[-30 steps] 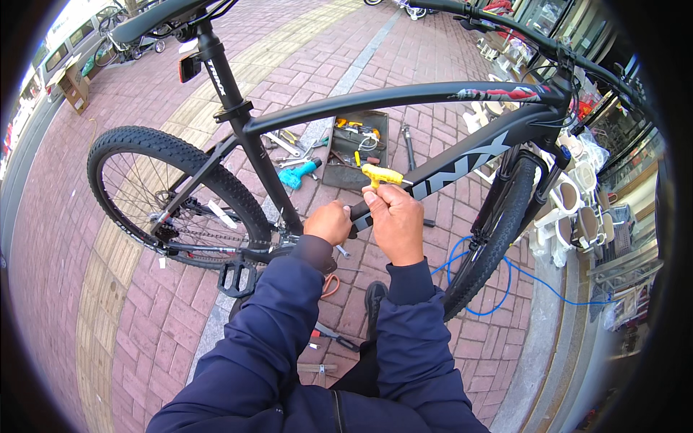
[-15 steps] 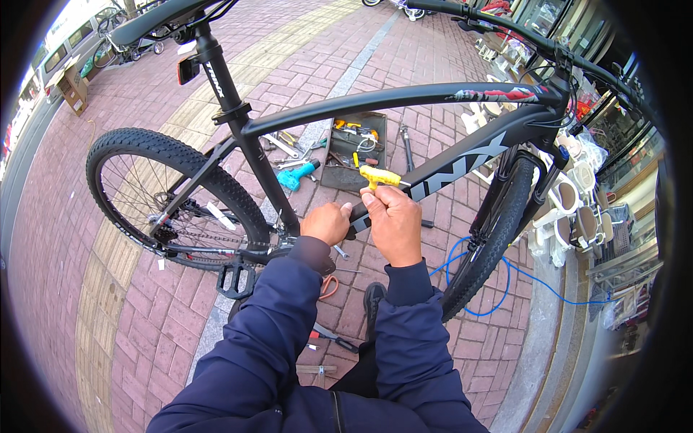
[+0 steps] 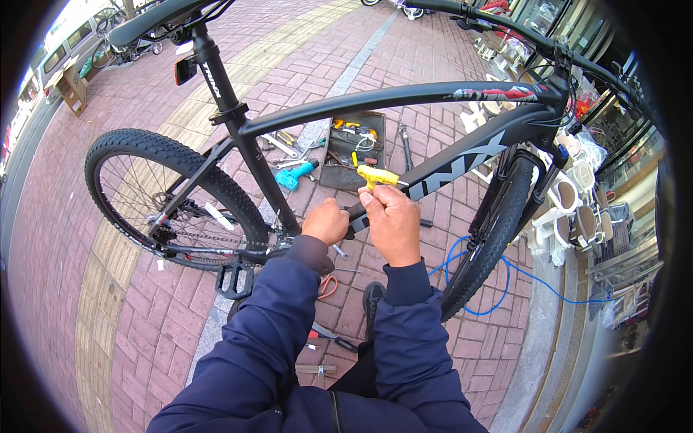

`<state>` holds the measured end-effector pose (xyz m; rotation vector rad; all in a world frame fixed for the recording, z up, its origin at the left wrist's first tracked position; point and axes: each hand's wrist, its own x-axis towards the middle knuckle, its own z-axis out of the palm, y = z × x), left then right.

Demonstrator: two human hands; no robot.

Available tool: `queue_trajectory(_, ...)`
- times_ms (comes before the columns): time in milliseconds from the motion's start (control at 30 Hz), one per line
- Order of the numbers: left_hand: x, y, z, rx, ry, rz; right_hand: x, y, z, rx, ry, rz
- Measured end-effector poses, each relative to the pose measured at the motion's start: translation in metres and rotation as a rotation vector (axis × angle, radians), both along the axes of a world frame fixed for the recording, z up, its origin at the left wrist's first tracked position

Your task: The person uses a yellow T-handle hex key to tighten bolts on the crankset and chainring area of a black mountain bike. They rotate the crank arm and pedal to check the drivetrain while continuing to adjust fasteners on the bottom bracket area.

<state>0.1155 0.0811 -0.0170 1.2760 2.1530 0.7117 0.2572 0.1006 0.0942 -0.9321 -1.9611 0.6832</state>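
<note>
A black mountain bike [image 3: 332,108] stands across in front of me, its rear wheel to the left. My right hand [image 3: 393,224] is closed on the stem of a yellow T-handle hex key [image 3: 377,176], raised over the lower frame tube [image 3: 455,169]. The thin metal shaft pokes out of the handle's right end. Just left of it, at the lower end of that tube, my left hand [image 3: 326,221] is closed with its thumb on top. Whatever lies inside its fingers is hidden.
Behind the frame lies an open toolbox [image 3: 375,133] with loose tools, beside a turquoise power tool [image 3: 296,175]. A blue hose [image 3: 509,278] loops by the front wheel. White shoes [image 3: 570,202] line the right. Pliers-like red-and-black handles [image 3: 332,335] lie near my feet.
Almost nothing differs. Both hands and the yellow hex key have shifted very slightly left in the picture; the left thumb sits a little closer to its fist.
</note>
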Motion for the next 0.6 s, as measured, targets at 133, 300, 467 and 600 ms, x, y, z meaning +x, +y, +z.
queue_trajectory(133,0.000,-0.001,-0.002,0.024,0.029,-0.037,0.000,-0.001,0.002,-0.038,0.014,-0.001)
queue_trajectory(300,0.000,-0.003,0.008,-0.013,0.029,-0.049,0.000,0.000,-0.001,0.005,-0.008,-0.010)
queue_trajectory(467,0.003,-0.002,0.007,-0.023,0.034,-0.014,0.000,0.002,-0.005,-0.043,0.023,-0.002)
queue_trajectory(600,0.005,0.001,-0.001,-0.051,0.045,0.027,0.000,0.001,-0.008,-0.095,0.043,0.009)
